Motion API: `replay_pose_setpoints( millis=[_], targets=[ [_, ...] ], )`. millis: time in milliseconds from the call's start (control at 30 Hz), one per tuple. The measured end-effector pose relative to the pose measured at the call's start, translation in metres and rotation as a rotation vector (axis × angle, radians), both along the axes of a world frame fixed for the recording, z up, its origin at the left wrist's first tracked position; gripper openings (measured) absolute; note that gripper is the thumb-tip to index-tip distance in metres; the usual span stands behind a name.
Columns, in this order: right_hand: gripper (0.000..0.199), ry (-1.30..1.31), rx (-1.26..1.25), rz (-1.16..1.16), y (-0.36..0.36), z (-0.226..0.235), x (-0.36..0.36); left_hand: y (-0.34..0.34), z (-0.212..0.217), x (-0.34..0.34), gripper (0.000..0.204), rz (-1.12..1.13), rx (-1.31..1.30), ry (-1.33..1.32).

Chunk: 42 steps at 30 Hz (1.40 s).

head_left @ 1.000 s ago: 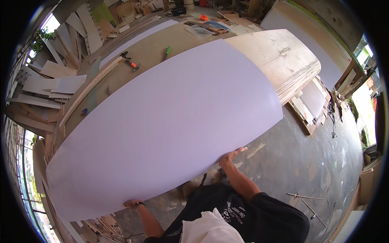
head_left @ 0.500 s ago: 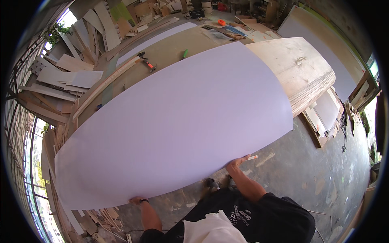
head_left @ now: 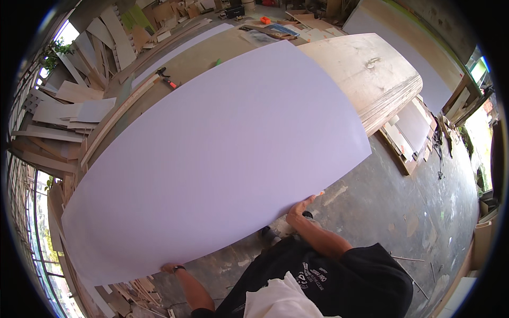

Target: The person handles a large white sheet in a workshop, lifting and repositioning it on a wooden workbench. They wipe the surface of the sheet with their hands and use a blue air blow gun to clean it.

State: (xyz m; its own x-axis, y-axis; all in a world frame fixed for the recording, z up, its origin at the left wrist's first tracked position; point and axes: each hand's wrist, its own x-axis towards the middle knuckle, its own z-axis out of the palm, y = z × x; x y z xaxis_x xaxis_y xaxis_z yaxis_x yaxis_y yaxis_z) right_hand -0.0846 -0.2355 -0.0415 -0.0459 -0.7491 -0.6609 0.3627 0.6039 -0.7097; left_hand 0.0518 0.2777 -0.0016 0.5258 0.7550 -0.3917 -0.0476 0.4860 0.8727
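A large, smooth white sheet spans the middle of the view, lying over a work table whose far part shows beyond it. Its near long edge is in both my hands. Toward the left end, my left hand grips this edge, with a dark band at the wrist; its fingers are partly hidden under the sheet. My right hand holds the same edge farther right, thumb outward, the other fingers hidden. Just past the far edge lies a tool with a red-and-black handle, next to a small green object partly covered.
Stacked plywood boards extend beyond the sheet's right end, with offcuts on the floor below. Board scraps lean and pile up at the left, near a barred window. A large panel leans at the far right.
The whole view has shifted, moving the surroundings left and up in the picture. The sheet has slid farther over the table, covering more of the green object and the tool's handle. Both hands keep their grip.
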Motion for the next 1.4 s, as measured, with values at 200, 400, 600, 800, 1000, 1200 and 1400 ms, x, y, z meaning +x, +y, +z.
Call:
replay_pose_setpoints(
  millis=[200, 400, 600, 800, 1000, 1200, 1400],
  targets=[
    [0.082, -0.186, 0.009, 0.179, -0.045, -0.012, -0.064, -0.051, 0.02, -0.037, 0.096, 0.02, 0.112, -0.021],
    [0.077, -0.032, 0.107, 0.04, -0.238, 0.04, -0.103, -0.25, -0.008, -0.097, 0.096, -0.18, -0.361, -0.289],
    [0.074, -0.282, -0.308, 0.102, -0.346, 0.026, -0.095, -0.384, 0.008, -0.12, 0.102, -0.231, -0.571, -0.312],
    [0.082, -0.53, -0.213, 0.065, -0.338, 0.024, -0.087, -0.378, 0.007, -0.115, 0.109, -0.309, -0.536, -0.361],
    [0.082, -0.518, -0.206, 0.074, -0.348, -0.013, -0.068, -0.419, 0.036, -0.113, 0.097, -0.164, -0.56, -0.3],
    [0.08, -0.426, -0.24, 0.103, -0.35, -0.024, -0.051, -0.418, 0.023, -0.1, 0.096, -0.226, -0.506, -0.29],
    [0.079, -0.598, -0.14, 0.045, -0.353, -0.024, -0.052, -0.416, 0.017, -0.094, 0.094, -0.234, -0.487, -0.304]
  ],
)
